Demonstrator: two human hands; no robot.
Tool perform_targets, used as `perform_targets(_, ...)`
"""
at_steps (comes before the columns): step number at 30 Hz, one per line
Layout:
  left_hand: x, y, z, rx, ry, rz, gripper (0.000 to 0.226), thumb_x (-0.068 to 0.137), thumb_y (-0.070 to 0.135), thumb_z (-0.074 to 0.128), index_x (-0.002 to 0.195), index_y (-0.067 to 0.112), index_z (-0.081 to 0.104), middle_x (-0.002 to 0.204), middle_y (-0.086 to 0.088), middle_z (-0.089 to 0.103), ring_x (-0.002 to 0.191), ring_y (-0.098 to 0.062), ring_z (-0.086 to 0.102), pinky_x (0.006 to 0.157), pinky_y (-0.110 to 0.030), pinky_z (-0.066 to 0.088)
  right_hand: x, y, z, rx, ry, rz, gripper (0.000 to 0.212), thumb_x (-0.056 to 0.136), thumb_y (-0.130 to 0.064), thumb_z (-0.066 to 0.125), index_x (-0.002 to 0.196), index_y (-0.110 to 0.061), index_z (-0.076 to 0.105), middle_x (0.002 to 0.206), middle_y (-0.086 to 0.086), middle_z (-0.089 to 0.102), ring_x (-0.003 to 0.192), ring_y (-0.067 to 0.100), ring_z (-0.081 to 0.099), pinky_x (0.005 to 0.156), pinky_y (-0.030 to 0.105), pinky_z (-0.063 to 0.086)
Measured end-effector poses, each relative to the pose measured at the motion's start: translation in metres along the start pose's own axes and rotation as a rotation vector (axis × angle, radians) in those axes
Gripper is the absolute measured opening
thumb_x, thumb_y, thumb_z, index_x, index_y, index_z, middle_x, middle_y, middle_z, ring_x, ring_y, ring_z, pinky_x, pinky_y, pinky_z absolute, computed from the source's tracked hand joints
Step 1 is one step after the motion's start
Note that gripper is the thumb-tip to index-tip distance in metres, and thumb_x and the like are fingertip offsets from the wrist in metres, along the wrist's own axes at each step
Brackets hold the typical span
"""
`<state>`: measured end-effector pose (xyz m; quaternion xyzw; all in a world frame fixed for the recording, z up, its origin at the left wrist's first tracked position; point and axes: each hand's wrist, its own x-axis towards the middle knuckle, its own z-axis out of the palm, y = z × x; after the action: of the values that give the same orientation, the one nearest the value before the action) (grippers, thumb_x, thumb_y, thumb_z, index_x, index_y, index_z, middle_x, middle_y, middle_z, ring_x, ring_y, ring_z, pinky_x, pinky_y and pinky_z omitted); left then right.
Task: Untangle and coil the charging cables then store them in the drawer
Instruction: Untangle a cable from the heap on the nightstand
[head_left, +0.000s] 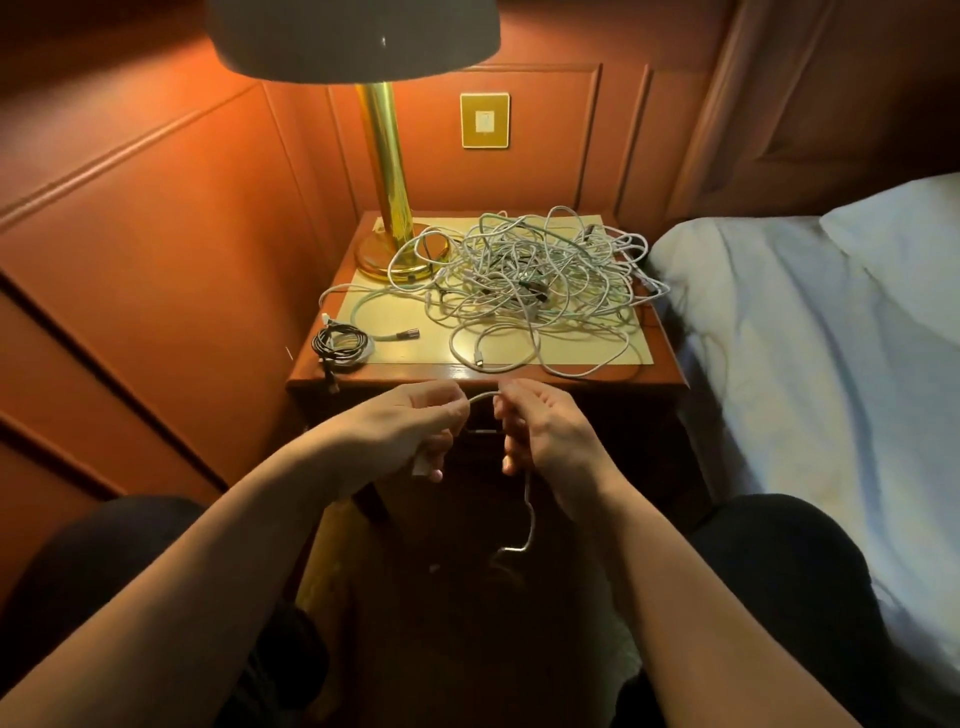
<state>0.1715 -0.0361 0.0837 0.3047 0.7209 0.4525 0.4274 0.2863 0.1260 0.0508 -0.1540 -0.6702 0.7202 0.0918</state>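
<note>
White thin cable (483, 397) arcs btwn left hand (415, 426) & right hand (545, 431), both grips pinching it.

No text, label, brand or number can be read anywhere in this view. The brass wall plate (484, 120) on the far panelling, right of the lamp stem, has a pale centre with a faint mark on it, too small and blurred to tell whether it is a sign or a switch.
</note>
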Motion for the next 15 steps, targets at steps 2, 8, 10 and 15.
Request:
perform_targets(2,-0.001,-0.005,0.002,-0.06,0.03,-0.025,0.029,0.104,0.037,0.055,0.084,0.016,0.059,0.067,0.003,0.049,0.059,-0.014,0.047,0.065,-0.037,0.049,0.004,-0.004,0.004,0.051,0.0,0.011,0.036,0.111,-0.03,0.04,0.084,-0.012,0.058,0.064,-0.003,0.038,0.052,0.008,0.035,0.048,0.024,0.033)
perform_targets(8,0.008,-0.028,0.005,-0.728,-0.239,-0.186,0.049,0.106,0.049,0.04,0.068,0.021,0.029,0.062,0.002,0.02,0.054,-0.013,0.021,0.053,-0.029,0.021,0.031,0.011,0.025,0.052,-0.009,-0.027,0.033,0.113,-0.022,0.04,0.085,-0.013,0.056,0.053,-0.011,0.033,0.043,0.004,0.026,0.042,0.022,0.02)
perform_targets(10,0.015,-0.035,0.002,-0.996,-0.324,-0.107,0.048,0.107,0.047,0.038,0.067,0.023,0.027,0.059,0.004,0.019,0.052,-0.012,0.019,0.052,-0.029,0.019,0.044,0.026,0.03,-0.002,-0.015,-0.022,0.037,0.113,-0.024,0.041,0.08,-0.018,0.057,0.051,-0.01,0.038,0.044,0.003,0.032,0.043,0.02,0.025)
perform_targets(15,0.041,-0.044,-0.01,-1.379,0.006,0.058,0.056,0.11,0.043,0.029,0.059,0.021,0.039,0.059,0.005,0.026,0.054,-0.012,0.025,0.051,-0.026,0.032,0.056,0.062,0.041,-0.433,-0.143,-0.036,0.043,0.105,-0.034,0.041,0.078,-0.009,0.064,0.068,-0.004,0.062,0.067,0.003,0.053,0.066,0.03,0.042)
